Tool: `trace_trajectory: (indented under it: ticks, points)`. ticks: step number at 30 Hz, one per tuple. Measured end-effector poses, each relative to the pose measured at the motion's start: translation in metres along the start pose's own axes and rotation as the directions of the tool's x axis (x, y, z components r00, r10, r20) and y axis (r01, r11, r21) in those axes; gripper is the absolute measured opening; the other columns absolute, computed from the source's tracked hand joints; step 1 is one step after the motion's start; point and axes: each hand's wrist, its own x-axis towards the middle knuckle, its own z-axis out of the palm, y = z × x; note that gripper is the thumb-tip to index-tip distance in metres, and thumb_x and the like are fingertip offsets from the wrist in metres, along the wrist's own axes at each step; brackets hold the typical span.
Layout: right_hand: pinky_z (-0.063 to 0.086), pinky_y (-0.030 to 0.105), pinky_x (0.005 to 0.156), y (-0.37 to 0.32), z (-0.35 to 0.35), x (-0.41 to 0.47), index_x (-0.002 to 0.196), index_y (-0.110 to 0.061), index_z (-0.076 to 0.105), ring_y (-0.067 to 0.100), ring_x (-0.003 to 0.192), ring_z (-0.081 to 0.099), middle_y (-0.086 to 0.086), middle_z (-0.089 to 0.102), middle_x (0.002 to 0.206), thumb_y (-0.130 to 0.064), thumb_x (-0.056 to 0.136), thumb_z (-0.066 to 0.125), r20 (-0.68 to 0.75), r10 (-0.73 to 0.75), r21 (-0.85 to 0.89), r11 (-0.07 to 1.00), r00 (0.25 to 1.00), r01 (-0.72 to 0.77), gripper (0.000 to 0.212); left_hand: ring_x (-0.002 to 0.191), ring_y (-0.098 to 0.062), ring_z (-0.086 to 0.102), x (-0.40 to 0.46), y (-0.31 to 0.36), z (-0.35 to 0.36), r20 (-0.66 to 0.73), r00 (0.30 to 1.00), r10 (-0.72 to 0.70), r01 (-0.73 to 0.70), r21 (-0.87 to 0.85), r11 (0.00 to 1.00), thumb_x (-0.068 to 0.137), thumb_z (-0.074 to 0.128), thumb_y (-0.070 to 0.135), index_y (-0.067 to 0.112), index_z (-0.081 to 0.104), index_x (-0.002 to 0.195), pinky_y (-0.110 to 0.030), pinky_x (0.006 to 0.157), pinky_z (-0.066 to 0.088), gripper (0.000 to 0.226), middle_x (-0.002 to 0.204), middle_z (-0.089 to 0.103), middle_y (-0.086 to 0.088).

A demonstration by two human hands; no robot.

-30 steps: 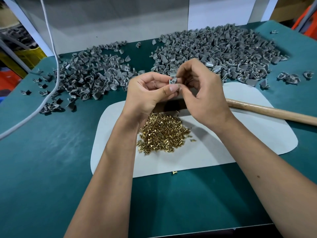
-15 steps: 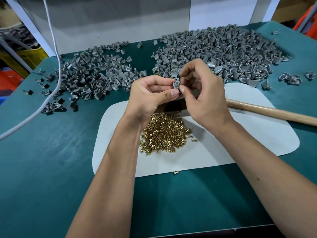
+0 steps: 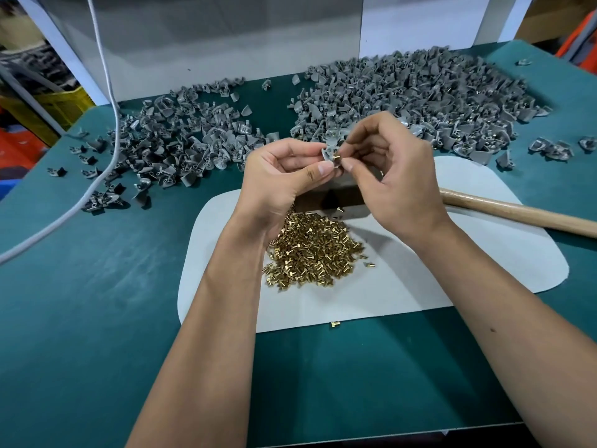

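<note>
left hand (image 3: 284, 176) pinching a small grey plastic part (image 3: 328, 154) at its fingertips, right hand (image 3: 394, 179) pinching a brass insert (image 3: 336, 155) against that part, brass insert heap (image 3: 310, 250) just below the grip, wooden handle (image 3: 517, 215) to its right

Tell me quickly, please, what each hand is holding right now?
Left hand: pinches a grey plastic part.
Right hand: pinches a brass pin at that part.

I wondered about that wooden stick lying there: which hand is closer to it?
Right. The wooden handle lies just off the right hand, which pinches a brass pin; the left hand, gripping a grey part, is further away, beyond it.
</note>
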Motion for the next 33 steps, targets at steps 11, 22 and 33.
trace_trajectory:
  ticks: [11,22,33]
  points:
    - [0.047,0.015,0.081,0.004,-0.005,0.004,0.095,-0.004,0.075,0.010,0.085,0.060,0.004,0.070,0.092,-0.004,0.090,0.072,0.007,-0.199,-0.270,0.943,0.980,0.194,0.005,0.083,-0.033,0.077,-0.001,0.004,0.003,0.029,0.997,-0.065,0.067,-0.059,0.996,0.074,0.081,0.004,-0.005,0.072,0.104,-0.030,0.077,0.063,0.033,0.096,0.076,-0.025]
    - [0.041,0.011,0.077,0.003,-0.004,0.005,0.097,-0.002,0.072,0.014,0.086,0.059,0.005,0.069,0.093,-0.008,0.096,0.064,-0.032,-0.027,-0.291,0.957,0.999,0.017,0.010,0.088,-0.029,0.076,-0.001,0.000,0.022,-0.084,0.981,0.177,-0.145,0.292,0.945,0.073,0.084,-0.011,-0.002,0.076,0.100,-0.044,0.088,0.062,0.030,0.096,0.078,-0.018]
    - [0.042,0.019,0.076,0.002,0.001,0.002,0.094,-0.005,0.071,0.014,0.081,0.057,0.006,0.070,0.090,-0.007,0.091,0.065,-0.078,0.005,-0.360,0.932,0.997,-0.032,0.008,0.086,-0.031,0.075,-0.004,-0.003,0.034,-0.167,0.979,0.119,-0.069,0.281,0.957,0.075,0.080,-0.014,0.007,0.077,0.085,-0.052,0.090,0.061,0.023,0.089,0.077,-0.018]
